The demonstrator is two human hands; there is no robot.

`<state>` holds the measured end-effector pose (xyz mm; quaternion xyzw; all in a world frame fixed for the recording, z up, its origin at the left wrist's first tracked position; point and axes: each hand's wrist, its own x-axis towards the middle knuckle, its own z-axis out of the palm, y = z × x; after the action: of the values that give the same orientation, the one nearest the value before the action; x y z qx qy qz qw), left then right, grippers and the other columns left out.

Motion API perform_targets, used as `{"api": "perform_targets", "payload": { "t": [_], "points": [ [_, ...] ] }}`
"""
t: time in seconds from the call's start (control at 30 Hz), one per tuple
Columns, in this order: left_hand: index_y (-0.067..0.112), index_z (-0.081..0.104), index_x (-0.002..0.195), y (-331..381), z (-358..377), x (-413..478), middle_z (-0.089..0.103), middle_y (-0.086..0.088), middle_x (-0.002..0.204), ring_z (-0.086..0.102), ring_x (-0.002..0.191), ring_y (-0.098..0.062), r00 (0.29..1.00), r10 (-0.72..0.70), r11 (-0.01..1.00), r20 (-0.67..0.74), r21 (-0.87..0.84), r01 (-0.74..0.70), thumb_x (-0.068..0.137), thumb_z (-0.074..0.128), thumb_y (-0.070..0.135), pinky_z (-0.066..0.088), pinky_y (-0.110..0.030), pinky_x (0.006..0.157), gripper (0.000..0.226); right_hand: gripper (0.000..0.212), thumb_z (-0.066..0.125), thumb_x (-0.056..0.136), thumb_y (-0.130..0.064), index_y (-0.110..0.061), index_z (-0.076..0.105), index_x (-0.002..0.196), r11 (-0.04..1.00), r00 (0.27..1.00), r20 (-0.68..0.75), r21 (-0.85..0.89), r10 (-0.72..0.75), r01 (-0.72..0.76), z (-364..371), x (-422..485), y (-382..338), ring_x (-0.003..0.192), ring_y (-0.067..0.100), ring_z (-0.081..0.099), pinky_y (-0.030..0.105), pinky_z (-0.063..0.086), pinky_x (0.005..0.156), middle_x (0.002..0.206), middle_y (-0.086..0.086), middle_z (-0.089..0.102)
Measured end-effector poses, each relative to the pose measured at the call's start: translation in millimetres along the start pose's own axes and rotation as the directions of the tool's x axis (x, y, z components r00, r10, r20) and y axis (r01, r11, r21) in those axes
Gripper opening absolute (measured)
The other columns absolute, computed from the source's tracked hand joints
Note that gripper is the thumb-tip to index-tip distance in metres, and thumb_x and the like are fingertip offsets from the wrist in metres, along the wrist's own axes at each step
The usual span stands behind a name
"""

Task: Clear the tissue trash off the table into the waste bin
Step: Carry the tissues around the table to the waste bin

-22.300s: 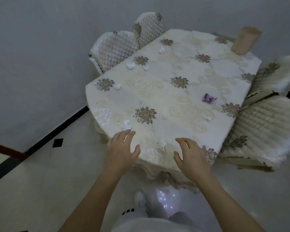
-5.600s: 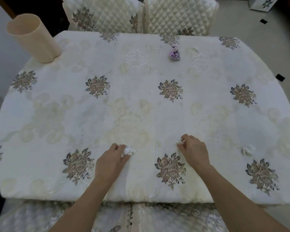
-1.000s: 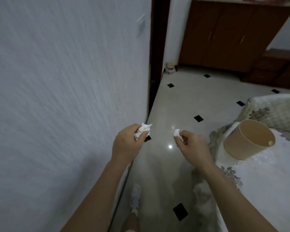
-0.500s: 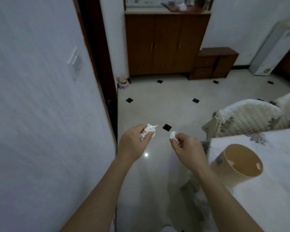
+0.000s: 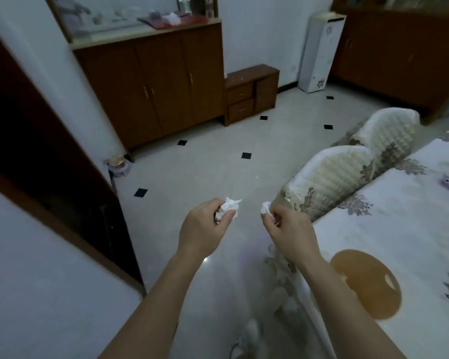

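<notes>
Two tissue wads are mid-carry at frame centre: the larger wad (image 5: 227, 209) pinched in the left hand (image 5: 205, 229), the smaller wad (image 5: 265, 208) in the right hand (image 5: 289, 230). The tan bin (image 5: 366, 283) stands on the table (image 5: 399, 229) at lower right, so next both hands likely swing right over its mouth and release.

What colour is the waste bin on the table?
The waste bin is a plain tan beige, seen from above in the head view.

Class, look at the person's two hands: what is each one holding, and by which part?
Left hand grips a crumpled tissue wad around its lower half; right hand pinches a smaller tissue scrap by its bottom.
</notes>
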<state>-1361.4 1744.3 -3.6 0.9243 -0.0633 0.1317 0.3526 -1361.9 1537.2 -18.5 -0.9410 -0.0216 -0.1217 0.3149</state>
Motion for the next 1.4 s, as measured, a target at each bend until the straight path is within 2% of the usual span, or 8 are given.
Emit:
{"api": "perform_targets", "payload": {
  "t": [0.13,0.37,0.5,0.8,0.9,1.1,1.27,1.4],
  "points": [
    [0.028,0.05,0.073,5.2,28.4,72.5,0.048,0.011,0.06,0.049,0.062,-0.015,0.994,0.042,0.999,0.101,0.018,-0.044,0.09,0.063,0.036,0.043,-0.036,0.057,0.023,0.041,0.057,0.092,-0.034,-0.018,0.038,0.061,0.996,0.996,-0.03,0.03,0.088,-0.088,4.1,59.8,20.7,0.048,0.017,0.039,0.035,0.031,0.048,0.047,0.0,0.04],
    [0.023,0.06,0.08,34.8,89.1,173.8,0.048,0.008,0.059,0.05,0.059,-0.013,0.948,0.212,0.976,0.237,-0.093,-0.195,0.092,0.063,0.038,0.044,-0.036,0.056,0.02,0.036,0.052,0.093,-0.041,-0.013,0.054,0.07,0.961,0.952,-0.133,-0.007,0.274,-0.277,-25.8,123.1,62.2,0.056,0.024,0.054,0.039,0.043,0.05,0.056,0.006,0.055],
    [0.024,0.064,0.087,60.9,131.1,206.0,0.05,0.009,0.06,0.049,0.058,-0.009,0.88,0.317,0.945,0.353,-0.196,-0.262,0.092,0.062,0.041,0.039,-0.029,0.054,0.018,0.039,0.055,0.092,-0.035,-0.015,0.039,0.063,0.897,0.878,-0.232,-0.042,0.419,-0.439,-49.8,121.1,88.2,0.054,0.022,0.048,0.04,0.038,0.049,0.052,0.004,0.046],
    [0.031,0.065,0.098,133.3,212.5,224.1,0.056,0.012,0.063,0.054,0.06,-0.008,0.53,0.627,0.778,0.57,-0.478,-0.407,0.092,0.061,0.045,0.037,-0.023,0.056,0.016,0.034,0.052,0.094,-0.041,-0.017,0.051,0.07,0.59,0.493,-0.517,0.03,0.7,-0.807,-91.3,60.2,107.3,0.059,0.023,0.054,0.039,0.044,0.051,0.055,0.001,0.055],
    [0.027,0.064,0.121,148.8,227.9,217.0,0.061,0.01,0.075,0.058,0.067,-0.008,0.403,0.69,0.723,0.601,-0.542,-0.428,0.091,0.062,0.047,0.045,-0.027,0.062,0.036,0.034,0.054,0.095,-0.04,-0.017,0.054,0.07,0.476,0.34,-0.598,0.08,0.726,-0.876,-93.6,30.3,96.1,0.056,0.02,0.053,0.038,0.042,0.049,0.055,0.002,0.055],
    [0.026,0.062,0.119,153.0,233.9,177.0,0.062,0.012,0.086,0.059,0.071,-0.001,0.134,0.773,0.605,0.62,-0.657,-0.45,0.092,0.058,0.05,0.049,-0.031,0.065,0.036,0.034,0.058,0.093,-0.036,-0.016,0.053,0.066,0.26,0.057,-0.656,0.217,0.753,-0.941,-75.8,-32.7,58.5,0.056,0.022,0.054,0.041,0.045,0.052,0.054,0.002,0.054],
    [0.025,0.064,0.115,162.0,228.0,138.6,0.068,0.01,0.094,0.062,0.08,-0.01,-0.004,0.809,0.519,0.588,-0.718,-0.464,0.092,0.06,0.047,0.051,-0.032,0.074,0.032,0.034,0.055,0.095,-0.038,-0.016,0.053,0.069,0.131,-0.072,-0.657,0.255,0.75,-0.958,-67.1,-68.2,30.6,0.058,0.022,0.054,0.041,0.045,0.054,0.056,0.002,0.055],
    [0.027,0.065,0.113,165.9,227.7,114.7,0.069,0.012,0.103,0.063,0.089,-0.013,-0.049,0.832,0.457,0.552,-0.733,-0.504,0.09,0.063,0.045,0.051,-0.03,0.076,0.029,0.035,0.052,0.095,-0.041,-0.017,0.05,0.07,0.083,-0.079,-0.654,0.213,0.753,-0.974,-60.6,-81.2,22.1,0.059,0.023,0.054,0.038,0.043,0.052,0.057,0.001,0.055]
  ]
}}
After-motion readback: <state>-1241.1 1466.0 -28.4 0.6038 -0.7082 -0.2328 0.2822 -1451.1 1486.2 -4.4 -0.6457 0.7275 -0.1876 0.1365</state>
